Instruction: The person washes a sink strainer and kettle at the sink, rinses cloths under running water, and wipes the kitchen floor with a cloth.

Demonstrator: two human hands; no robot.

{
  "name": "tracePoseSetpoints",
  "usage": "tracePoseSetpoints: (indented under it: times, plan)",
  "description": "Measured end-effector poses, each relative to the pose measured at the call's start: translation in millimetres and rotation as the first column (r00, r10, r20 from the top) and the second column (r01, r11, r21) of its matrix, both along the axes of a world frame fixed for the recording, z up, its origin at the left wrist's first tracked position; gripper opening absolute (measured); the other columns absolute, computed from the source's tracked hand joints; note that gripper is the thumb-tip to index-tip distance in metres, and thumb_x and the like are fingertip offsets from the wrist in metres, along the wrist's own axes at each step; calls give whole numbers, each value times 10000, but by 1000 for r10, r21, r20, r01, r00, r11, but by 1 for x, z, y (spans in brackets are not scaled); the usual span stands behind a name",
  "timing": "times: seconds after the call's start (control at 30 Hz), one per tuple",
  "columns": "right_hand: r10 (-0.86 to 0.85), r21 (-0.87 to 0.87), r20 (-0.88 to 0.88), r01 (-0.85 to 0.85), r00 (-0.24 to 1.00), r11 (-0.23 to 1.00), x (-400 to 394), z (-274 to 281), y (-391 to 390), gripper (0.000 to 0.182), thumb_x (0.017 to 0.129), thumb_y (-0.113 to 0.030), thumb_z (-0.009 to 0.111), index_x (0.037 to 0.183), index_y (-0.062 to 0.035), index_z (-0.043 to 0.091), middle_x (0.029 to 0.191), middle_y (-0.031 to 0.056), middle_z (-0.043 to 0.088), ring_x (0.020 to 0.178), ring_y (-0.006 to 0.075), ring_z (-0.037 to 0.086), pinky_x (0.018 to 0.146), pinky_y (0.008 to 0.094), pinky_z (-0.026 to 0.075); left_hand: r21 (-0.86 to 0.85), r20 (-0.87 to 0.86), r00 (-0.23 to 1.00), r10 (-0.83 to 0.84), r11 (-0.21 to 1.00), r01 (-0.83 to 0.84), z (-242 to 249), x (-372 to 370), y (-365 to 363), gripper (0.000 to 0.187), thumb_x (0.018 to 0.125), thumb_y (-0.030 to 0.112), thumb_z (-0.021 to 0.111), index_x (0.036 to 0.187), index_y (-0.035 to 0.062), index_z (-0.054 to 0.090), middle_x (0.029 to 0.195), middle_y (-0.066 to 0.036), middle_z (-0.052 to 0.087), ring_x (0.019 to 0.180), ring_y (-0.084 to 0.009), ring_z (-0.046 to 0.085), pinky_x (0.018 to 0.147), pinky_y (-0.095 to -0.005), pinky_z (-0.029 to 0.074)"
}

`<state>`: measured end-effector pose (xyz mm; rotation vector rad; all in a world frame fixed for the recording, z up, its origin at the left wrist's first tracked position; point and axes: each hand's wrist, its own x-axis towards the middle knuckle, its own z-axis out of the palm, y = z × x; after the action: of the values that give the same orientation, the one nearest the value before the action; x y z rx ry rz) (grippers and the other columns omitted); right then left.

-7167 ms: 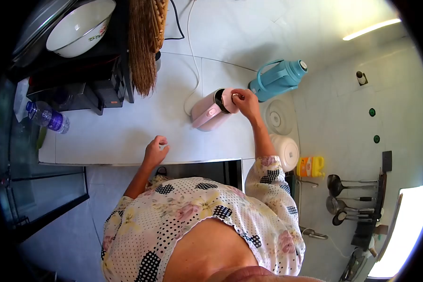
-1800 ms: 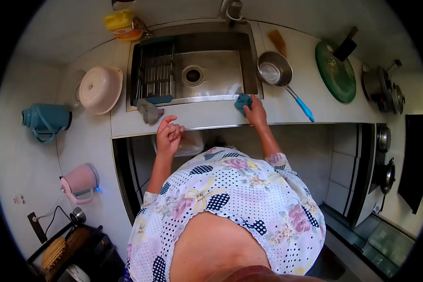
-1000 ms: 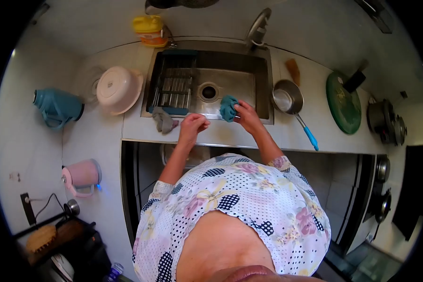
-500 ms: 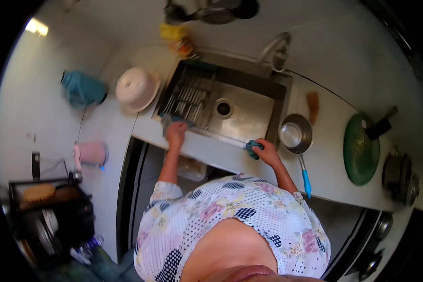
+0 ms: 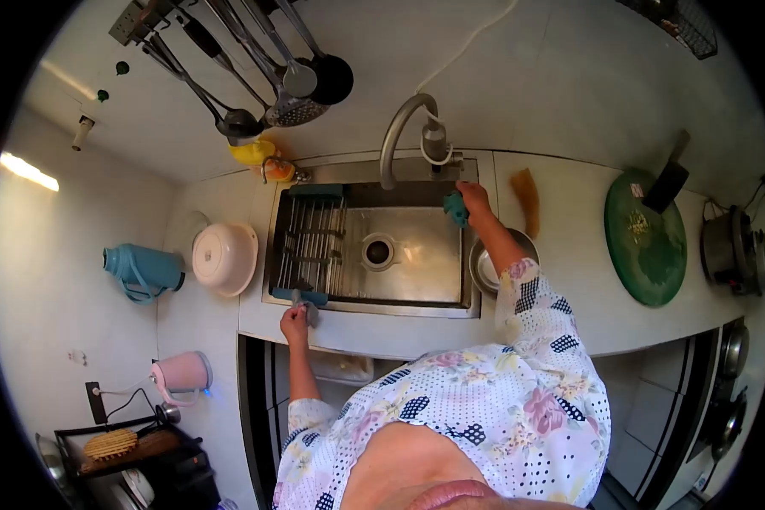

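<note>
My right hand (image 5: 478,204) is closed on a crumpled teal cloth (image 5: 456,209) at the right rim of the steel sink (image 5: 433,255), just below the faucet (image 5: 394,140). Down at the sink's front left edge, my left hand (image 5: 295,325) pinches a grey cloth (image 5: 308,313) beside the blue end of the drying rack (image 5: 314,242). The rack spans the left part of the sink. Under my right forearm sits a steel pan (image 5: 487,270), partly hidden by the arm.
A brown brush-like object (image 5: 526,202) lies right of the sink, and farther right is a green round board (image 5: 646,246) with a cleaver (image 5: 667,184). At left stand a pink basin (image 5: 223,257), blue flask (image 5: 144,267) and pink kettle (image 5: 183,374). Utensils (image 5: 293,106) hang above.
The view has shifted, showing more of the wall. My right hand has moved from the sink's front edge to its back right side with the teal cloth. My left hand remains near the front left.
</note>
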<state>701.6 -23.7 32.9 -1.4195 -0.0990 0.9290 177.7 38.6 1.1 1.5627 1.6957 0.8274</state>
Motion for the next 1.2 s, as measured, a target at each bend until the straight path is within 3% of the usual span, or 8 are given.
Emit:
tracePoseSetpoints:
  times: [0.13,0.27,0.37,0.47,0.6,0.73,0.93,1.2]
  plan:
    - [-21,-146,-25,18,999,989,40,-13,32,314,823,-308,620,861,0,573,791,96,566,672,191,524,604,353,436,-89,442,897,-28,993,75,78,68,-15,110,797,107,643,768,4,616,689,15,563,619,-64,474,565,-213,400]
    - [-137,-86,-135,126,981,988,48,-19,56,331,845,-328,573,895,-2,598,812,101,569,724,190,515,668,355,419,-116,499,851,-163,961,252,102,131,-18,113,804,143,640,829,34,626,690,30,549,592,-59,458,535,-202,367]
    - [23,-81,160,-11,987,997,62,-83,71,300,883,-297,500,937,-24,612,842,94,579,792,199,524,724,356,414,-163,568,797,-206,921,354,104,180,-6,114,808,146,635,794,33,628,687,20,561,599,-67,476,539,-207,379]
    - [-62,-189,16,64,998,980,47,-73,58,262,864,-238,561,994,-16,609,884,90,607,743,216,575,631,348,471,-247,554,800,-230,873,422,105,223,4,114,802,135,639,778,24,637,676,4,574,598,-74,497,534,-222,395]
    - [-47,-154,403,118,914,981,67,-161,67,225,888,-221,513,903,-28,628,820,86,595,700,206,557,583,356,466,-289,691,695,-198,806,516,48,276,32,120,789,143,649,794,24,644,659,-16,587,551,-98,514,493,-253,408]
    - [-7,-119,-176,-15,984,993,53,-118,47,235,885,-262,530,800,-49,582,796,92,591,692,217,562,571,363,473,-276,516,812,-273,845,459,0,313,55,150,768,156,663,800,10,649,673,-47,610,545,-128,539,493,-280,427]
    - [111,32,-521,-111,846,993,-27,-48,11,252,873,-260,530,958,-23,549,865,112,584,720,261,573,630,407,487,-149,399,836,-377,873,464,29,333,47,163,704,145,685,817,31,659,695,-76,628,624,-150,579,547,-339,445]
    - [200,244,-483,-88,852,966,-64,-39,32,163,814,-77,502,953,-16,562,905,91,562,822,243,555,742,378,462,2,308,892,-329,938,346,32,311,25,160,687,137,668,807,33,650,723,-99,642,668,-180,614,610,-323,473]
